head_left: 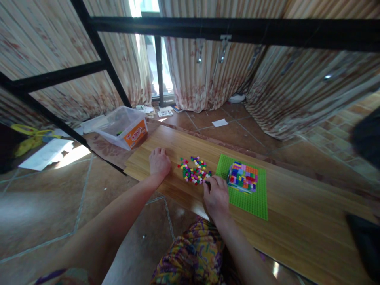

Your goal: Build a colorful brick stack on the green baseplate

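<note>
A loose pile of small multicoloured building bricks (194, 172) lies on the wooden table between my two hands. My left hand (159, 162) rests on the wood left of the pile, apart from it, with its fingers curled in. At the right edge of the pile is my right hand (217, 192), thumb and fingers drawn together in a pinch; what lies between the fingertips is too small to make out. Just right of that hand, a green studded baseplate (247, 206) carries a blocky build of coloured bricks (243, 177), its top a patchwork of colours.
The wooden table (297, 221) runs long to the right, where a black object (363, 237) sits at its edge. A clear plastic bin (118, 126) with an orange label stands beyond the left end. Black metal bars (208, 29) cross in front of curtains.
</note>
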The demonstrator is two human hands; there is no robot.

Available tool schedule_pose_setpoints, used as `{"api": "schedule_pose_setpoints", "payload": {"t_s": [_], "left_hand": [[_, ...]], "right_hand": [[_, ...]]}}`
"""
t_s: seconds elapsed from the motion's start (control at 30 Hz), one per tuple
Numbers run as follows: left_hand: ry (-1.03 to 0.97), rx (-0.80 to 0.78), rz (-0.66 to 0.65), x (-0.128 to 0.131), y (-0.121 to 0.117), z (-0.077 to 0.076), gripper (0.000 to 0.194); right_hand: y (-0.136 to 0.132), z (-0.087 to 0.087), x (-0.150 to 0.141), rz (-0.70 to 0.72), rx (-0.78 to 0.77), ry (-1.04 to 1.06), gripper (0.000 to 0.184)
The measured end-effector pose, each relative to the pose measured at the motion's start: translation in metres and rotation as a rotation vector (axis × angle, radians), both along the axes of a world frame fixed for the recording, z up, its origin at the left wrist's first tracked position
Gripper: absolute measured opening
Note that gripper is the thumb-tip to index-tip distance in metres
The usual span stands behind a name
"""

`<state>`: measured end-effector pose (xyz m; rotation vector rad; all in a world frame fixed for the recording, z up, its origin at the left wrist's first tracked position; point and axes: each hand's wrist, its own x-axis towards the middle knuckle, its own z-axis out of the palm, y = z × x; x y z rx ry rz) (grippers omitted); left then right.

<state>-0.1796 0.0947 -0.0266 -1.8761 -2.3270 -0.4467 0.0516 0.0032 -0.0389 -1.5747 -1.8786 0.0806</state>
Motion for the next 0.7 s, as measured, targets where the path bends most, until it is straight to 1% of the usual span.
{"api": "schedule_pose_setpoints", "payload": {"t_s": [0.1, 0.23, 0.5, 0.7], "left_hand": [[-0.005, -0.005, 0.005, 0.0004, -0.0004, 0.0003, 0.031], [-0.015, -0.005, 0.002, 0.0009, -0.0010, 0.0016, 0.031], [-0.005, -0.011, 0.004, 0.0004, -0.0007, 0.0024, 0.031], [-0.001, -0.007, 0.000, -0.0006, -0.0004, 0.0007, 0.031]], "right_hand": [[0.0002, 0.0007, -0.0021, -0.011, 0.001, -0.035, 0.015], [0.0025, 0.0025, -0.0046, 0.018, -0.008, -0.064, 0.016], [0.0081, 0.0008, -0.0020, 0.100, -0.010, -0.025, 0.016], [0.0078, -0.0012, -0.0005, 0.095, -0.015, -0.072, 0.014]]}}
